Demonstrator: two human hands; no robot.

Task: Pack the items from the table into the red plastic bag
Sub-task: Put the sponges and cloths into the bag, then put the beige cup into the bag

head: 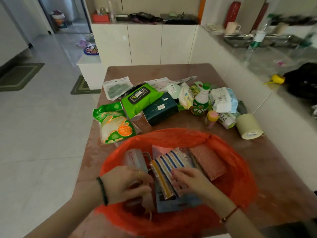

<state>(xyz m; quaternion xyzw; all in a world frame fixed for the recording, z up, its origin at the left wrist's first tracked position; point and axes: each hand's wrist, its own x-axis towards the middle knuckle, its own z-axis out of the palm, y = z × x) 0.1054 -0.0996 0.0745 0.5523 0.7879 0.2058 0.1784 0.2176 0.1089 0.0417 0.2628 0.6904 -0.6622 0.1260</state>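
Inside the red plastic bag (240, 169), a striped packet (169, 170) is pressed by the half-curled left hand (127, 184) and flat, loosely spread right hand (190, 181), with groceries left beyond on the brown table (283, 186).

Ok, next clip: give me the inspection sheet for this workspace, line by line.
Surface: brown table, visible parts dry.
Job's things: red plastic bag open at the near edge, flat packets inside; green wet-wipes pack, glove packet, dark tissue box, green-capped bottle, tape roll unpacked.
Clutter: counter on the right crowded.
Grippers: left hand and right hand inside the bag, on striped packets.
Cables: nothing seen.
Surroundings: white cabinets, tiled floor, mats.
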